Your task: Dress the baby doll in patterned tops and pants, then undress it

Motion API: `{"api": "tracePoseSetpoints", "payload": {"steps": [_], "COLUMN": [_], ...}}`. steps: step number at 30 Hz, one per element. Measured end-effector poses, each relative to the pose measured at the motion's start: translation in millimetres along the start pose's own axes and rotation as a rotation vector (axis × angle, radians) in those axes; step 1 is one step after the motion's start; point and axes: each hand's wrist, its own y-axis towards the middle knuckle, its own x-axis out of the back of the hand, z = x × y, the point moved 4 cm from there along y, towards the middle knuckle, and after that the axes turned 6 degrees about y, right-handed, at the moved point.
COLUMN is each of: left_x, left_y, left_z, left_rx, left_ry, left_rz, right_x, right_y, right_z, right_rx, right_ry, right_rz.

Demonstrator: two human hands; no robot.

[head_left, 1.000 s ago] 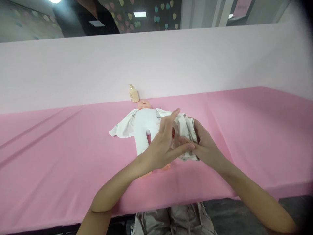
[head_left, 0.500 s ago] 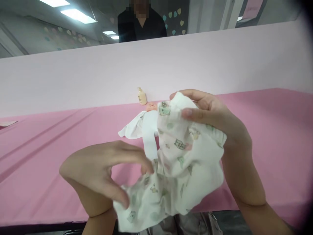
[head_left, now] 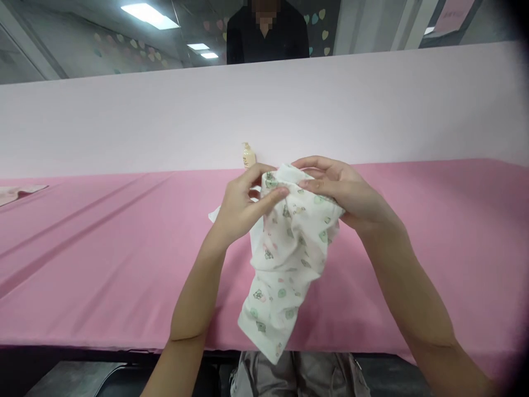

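A white baby garment (head_left: 285, 242), printed with small green and pink figures, hangs in front of me above the pink-covered table. My left hand (head_left: 246, 207) pinches its upper left edge between thumb and fingers. At the upper right edge, my right hand (head_left: 351, 193) grips the cloth, thumb in front and fingers behind. The lower part dangles in a narrowing fold toward the table's near edge. Behind it a bit of white cloth (head_left: 214, 214) pokes out at the left; whatever else lies there is hidden by my hands and the garment.
A pale yellow pump bottle (head_left: 248, 156) stands at the back against the white wall (head_left: 165, 121). A pink cover (head_left: 124, 264) drapes the table, with a light patterned cloth (head_left: 19, 194) at far left. Above the wall, a glass surface shows a person in dark clothing (head_left: 268, 38).
My left hand has moved from the garment's lower part up to its top edge, beside my right hand. The lower part now hangs freely. The doll-like head and white clothing behind are now mostly covered.
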Motion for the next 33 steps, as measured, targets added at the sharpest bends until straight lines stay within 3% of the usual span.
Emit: {"api": "tracePoseSetpoints", "payload": {"steps": [2, 3, 7, 13, 16, 19, 23, 27, 31, 33], "left_x": [3.8, 3.0, -11.1, -25.2, -17.0, 5.9, 28.1, 26.1, 24.2, 22.1], "left_y": [0.8, 0.2, -6.8, -3.4, 4.3, 7.5, 4.1, 0.8, -0.6, 0.0], "left_z": [1.5, 1.2, -4.8, 2.2, 18.3, 35.6, 44.3, 36.0, 24.2, 19.1], "left_rx": [-0.01, -0.009, 0.02, 0.051, 0.104, 0.191, 0.212, 0.088, -0.022, -0.086], "left_ry": [-0.006, -0.035, -0.191, -0.181, -0.186, -0.184, -0.312, -0.461, -0.353, -0.295], "left_rz": [-0.085, -0.066, 0.186, 0.196, 0.207, 0.137, 0.055, -0.015, -0.14, -0.148], "right_x": [6.2, 7.7, 3.0, -0.4, 16.6, 41.7, 59.5, 59.9, 54.6, 54.7], "right_y": [1.6, 1.8, 0.0, 5.5, 9.3, 5.2, -10.4, -27.6, -41.5, -41.9], "right_z": [-2.9, -4.6, -12.2, -21.8, -24.5, -17.9, 5.0, 26.3, 36.8, 36.2], "right_rx": [0.051, 0.074, 0.14, 0.225, 0.225, 0.283, 0.556, 0.901, 1.163, 1.207], "right_ry": [0.004, 0.007, 0.013, 0.009, -0.078, -0.211, -0.308, -0.349, -0.403, -0.467], "right_rz": [-0.048, -0.076, -0.122, -0.086, -0.152, -0.273, -0.335, -0.468, -0.626, -0.66]}}
